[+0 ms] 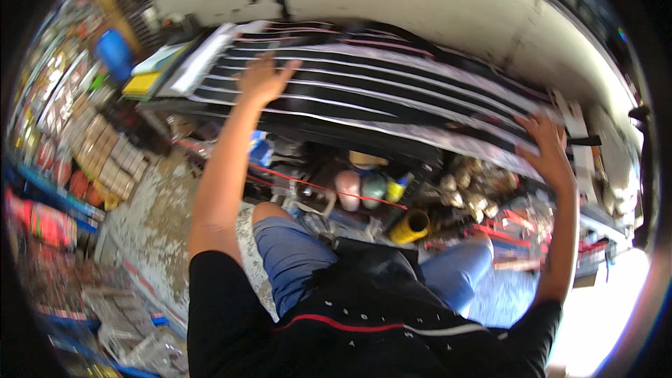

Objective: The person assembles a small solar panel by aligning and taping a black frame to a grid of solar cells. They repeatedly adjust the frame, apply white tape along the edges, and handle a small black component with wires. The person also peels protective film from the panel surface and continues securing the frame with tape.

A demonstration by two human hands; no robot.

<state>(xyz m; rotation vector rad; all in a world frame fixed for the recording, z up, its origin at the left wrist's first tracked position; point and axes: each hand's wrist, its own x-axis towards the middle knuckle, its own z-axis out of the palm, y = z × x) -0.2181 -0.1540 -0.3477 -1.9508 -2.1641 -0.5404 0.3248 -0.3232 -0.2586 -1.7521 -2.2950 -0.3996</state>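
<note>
Long black strips with white lines between them (364, 82) lie side by side along a bench in front of me. My left hand (264, 78) rests on or just over their left part, its fingers stretched out and slightly blurred. Over the right end of the strips is my right hand (547, 145), fingers spread and nothing in them. Whether either palm presses down I cannot tell. A white bar-like piece (203, 59) lies across the strips' left end. Beside my right hand a short black strap end (585, 141) sticks out.
Left of the strips are a yellow packet (142, 84) and a blue container (114, 54). Under the bench stand a yellow tube (409, 227), a pink rounded object (347, 189) and a bundle of pale knobbly things (470, 185). Stacked cartons (105, 150) line the left; a pale wall (392, 0) rises behind.
</note>
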